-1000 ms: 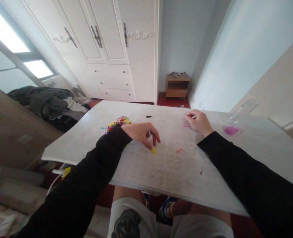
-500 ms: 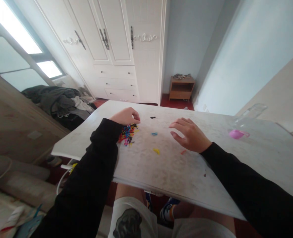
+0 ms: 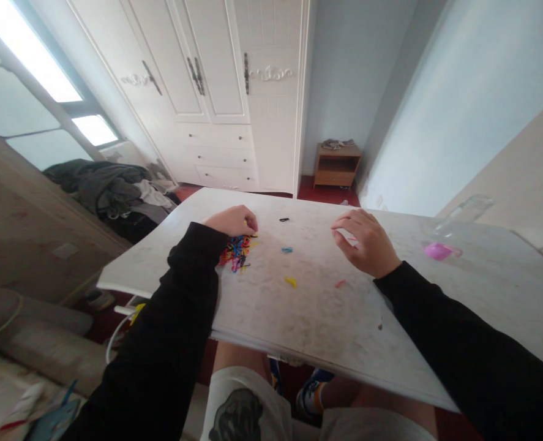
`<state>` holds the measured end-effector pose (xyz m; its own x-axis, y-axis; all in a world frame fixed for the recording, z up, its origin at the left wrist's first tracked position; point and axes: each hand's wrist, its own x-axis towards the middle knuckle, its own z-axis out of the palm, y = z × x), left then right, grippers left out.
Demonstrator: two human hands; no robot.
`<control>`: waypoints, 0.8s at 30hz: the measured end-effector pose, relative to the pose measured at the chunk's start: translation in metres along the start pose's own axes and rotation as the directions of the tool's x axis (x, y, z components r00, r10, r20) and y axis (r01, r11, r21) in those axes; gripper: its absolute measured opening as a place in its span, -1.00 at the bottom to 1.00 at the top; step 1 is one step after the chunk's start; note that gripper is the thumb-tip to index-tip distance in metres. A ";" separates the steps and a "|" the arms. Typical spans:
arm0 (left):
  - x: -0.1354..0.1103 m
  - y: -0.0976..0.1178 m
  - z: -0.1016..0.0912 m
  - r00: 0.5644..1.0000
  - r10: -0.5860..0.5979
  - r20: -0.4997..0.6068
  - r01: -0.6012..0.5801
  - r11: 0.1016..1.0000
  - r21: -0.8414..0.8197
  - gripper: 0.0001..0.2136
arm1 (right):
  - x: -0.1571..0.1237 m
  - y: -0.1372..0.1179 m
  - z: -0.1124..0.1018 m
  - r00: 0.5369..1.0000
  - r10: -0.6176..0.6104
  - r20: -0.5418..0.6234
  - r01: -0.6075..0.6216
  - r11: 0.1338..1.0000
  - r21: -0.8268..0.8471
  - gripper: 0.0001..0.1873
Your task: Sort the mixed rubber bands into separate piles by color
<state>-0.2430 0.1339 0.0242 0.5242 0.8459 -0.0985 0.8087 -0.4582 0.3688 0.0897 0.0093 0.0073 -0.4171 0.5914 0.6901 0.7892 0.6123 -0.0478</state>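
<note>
Black long sleeves; white shorts, dark print on left leg; blue shoes.

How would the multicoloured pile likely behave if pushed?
The multicoloured pile would probably spread rather than slide whole, being made of many small pieces. They look thin, so each is likely light. Some may drag neighbours along, since they overlap.

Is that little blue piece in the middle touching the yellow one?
No, white tabletop shows between the blue piece and the yellow piece.

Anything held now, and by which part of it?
Left hand, at the colorful pile: cannot tell. Right hand: nothing visible in its grip, though something tiny could be hidden.
</note>
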 end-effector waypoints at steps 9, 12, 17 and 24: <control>0.007 -0.010 0.000 0.995 0.083 -0.051 -0.084 0.996 -0.026 -0.76 | -0.001 0.005 0.001 0.999 0.032 -0.029 -0.031 1.000 0.002 -0.86; 0.010 -0.013 0.000 0.994 0.101 -0.044 -0.102 0.994 -0.035 -0.77 | -0.001 0.005 0.002 0.999 0.030 -0.020 -0.030 0.999 0.011 -0.85; 0.008 -0.010 0.000 0.991 0.099 -0.089 -0.102 0.994 -0.030 -0.77 | -0.002 0.007 0.004 0.999 0.039 -0.018 -0.038 0.999 0.025 -0.84; 0.005 -0.001 0.000 0.998 0.024 -0.055 -0.029 0.995 -0.092 -0.79 | -0.001 0.004 0.003 0.999 0.048 -0.006 -0.048 0.998 0.049 -0.82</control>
<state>-0.2417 0.1387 0.0235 0.5281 0.8483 -0.0385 0.7649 -0.4555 0.4554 0.0921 0.0126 0.0042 -0.3756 0.6171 0.6915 0.7855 0.6080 -0.1159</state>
